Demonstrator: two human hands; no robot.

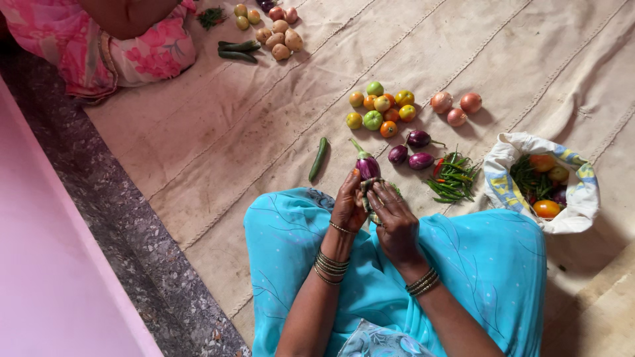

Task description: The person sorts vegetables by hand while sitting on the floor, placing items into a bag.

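Green pod point(368, 192) — pinched between your left hand point(349, 206) and right hand point(395, 221). Purple eggplant point(367, 165) just beyond; tomatoes point(382, 109) farther off.

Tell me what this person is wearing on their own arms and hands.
Both forearms are bare, with no sleeves showing. The left hand has a thin gold bracelet at the wrist and a stack of dark and gold bangles below it. The right hand has a smaller stack of similar bangles on its wrist.

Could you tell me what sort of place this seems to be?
Probably a floor-level vegetable sorting or selling spot: loose tomatoes and green chillies lie on a sacking mat, beside an open bag of produce.
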